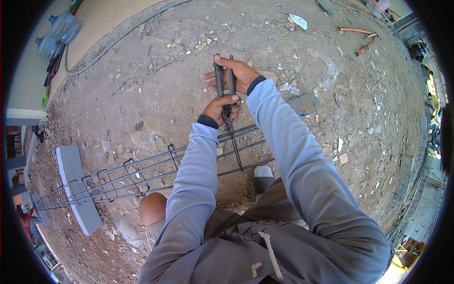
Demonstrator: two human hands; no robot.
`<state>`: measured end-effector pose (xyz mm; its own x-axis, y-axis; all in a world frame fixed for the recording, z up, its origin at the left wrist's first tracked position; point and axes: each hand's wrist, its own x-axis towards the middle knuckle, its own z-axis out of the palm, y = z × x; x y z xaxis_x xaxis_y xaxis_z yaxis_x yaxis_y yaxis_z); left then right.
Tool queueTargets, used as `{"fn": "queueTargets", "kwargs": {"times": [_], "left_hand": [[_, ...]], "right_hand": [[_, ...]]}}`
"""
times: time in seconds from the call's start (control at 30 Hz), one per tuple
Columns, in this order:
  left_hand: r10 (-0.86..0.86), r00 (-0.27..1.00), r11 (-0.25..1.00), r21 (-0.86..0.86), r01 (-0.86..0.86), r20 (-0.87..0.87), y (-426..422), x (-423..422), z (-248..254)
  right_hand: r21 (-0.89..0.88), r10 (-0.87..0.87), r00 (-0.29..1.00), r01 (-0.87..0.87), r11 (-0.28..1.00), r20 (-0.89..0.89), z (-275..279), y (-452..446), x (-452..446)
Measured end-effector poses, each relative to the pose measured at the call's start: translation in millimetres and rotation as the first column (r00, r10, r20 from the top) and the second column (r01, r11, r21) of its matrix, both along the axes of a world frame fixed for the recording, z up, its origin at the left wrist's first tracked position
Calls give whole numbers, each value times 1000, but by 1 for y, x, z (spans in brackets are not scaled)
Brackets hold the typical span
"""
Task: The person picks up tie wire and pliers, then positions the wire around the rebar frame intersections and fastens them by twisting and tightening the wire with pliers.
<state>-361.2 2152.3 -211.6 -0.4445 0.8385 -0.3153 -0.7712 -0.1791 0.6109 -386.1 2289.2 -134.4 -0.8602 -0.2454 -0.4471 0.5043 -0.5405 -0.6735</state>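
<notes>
"Pincers (219, 78): position?"
"Over the far edge of the rebar cage (237, 151); left hand (221, 108) closed round them near the head, right hand (243, 75) loosely holding the handles, fingers part-spread."
"Hazard?"
"Slippage, should that looser grip shift."

Left fingers (235, 110), right fingers (209, 75) on pincers (219, 84), over rebar cage (175, 154)

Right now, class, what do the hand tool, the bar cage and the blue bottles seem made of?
Hand tool: probably steel; dark, dull surface, perhaps coated.
Bar cage: likely steel; matt grey, thin straight lengths with bent loops.
Blue bottles: probably plastic; glossy and translucent, letting light through.
</notes>
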Motion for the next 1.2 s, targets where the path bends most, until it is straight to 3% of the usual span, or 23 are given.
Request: {"fn": "queueTargets", "kwargs": {"times": [0.1,0.27,0.3,0.4,0.5,0.53,0.6,0.63,0.7,0.77,0.8,0.9,0.93,1.0,1.07,1.17,1.2], "left_hand": [[-9,1000,1000,-14,9,7,-2,0,-4],[87,993,986,-136,-97,-78,-7,-5,6],[170,966,962,-181,-206,-195,-8,-2,8],[315,794,827,-260,-498,-520,-5,25,34],[115,421,532,-302,-791,-900,18,47,13],[180,360,469,-242,-849,-915,29,49,11],[243,488,403,-370,-837,-839,43,44,-15],[333,495,431,-338,-837,-802,43,35,-38],[503,504,472,-264,-841,-702,44,17,-82],[394,621,603,-319,-731,-678,35,14,-12],[492,727,699,-280,-658,-479,33,13,15],[318,914,926,-123,-356,-251,1,-12,6],[288,951,955,-45,-294,-113,-1,-12,13],[188,981,982,11,-188,-53,-5,-13,14],[89,996,991,101,-89,-1,-6,-11,11],[-47,999,978,206,44,8,-5,-11,1],[-35,997,977,211,19,73,-7,-11,1]], "right_hand": [[-68,76,992,-83,994,-105,0,5,2],[38,-69,996,71,997,-56,-9,-10,-9],[67,-102,994,104,992,-42,-10,-13,-8],[125,-171,985,173,977,-28,-14,-17,-8],[229,-178,980,194,954,-90,-14,-28,-9],[269,-192,976,213,939,-102,-12,-32,-8],[383,-262,960,278,881,-95,-7,-36,-4],[435,-289,953,301,849,-96,-6,-40,-5],[656,-362,908,408,635,-213,-10,-44,-9],[815,-385,868,453,361,-312,7,-46,-4],[832,-353,888,420,361,-296,15,-47,0],[701,-183,956,292,651,-228,20,-34,-2],[530,-115,961,237,814,-253,23,-28,-3],[298,-38,966,116,947,-256,21,-13,-8],[73,11,964,9,997,-267,16,-4,-5],[-65,143,952,-166,984,-272,4,0,-10],[-41,91,969,-103,994,-232,1,-7,-11]]}}
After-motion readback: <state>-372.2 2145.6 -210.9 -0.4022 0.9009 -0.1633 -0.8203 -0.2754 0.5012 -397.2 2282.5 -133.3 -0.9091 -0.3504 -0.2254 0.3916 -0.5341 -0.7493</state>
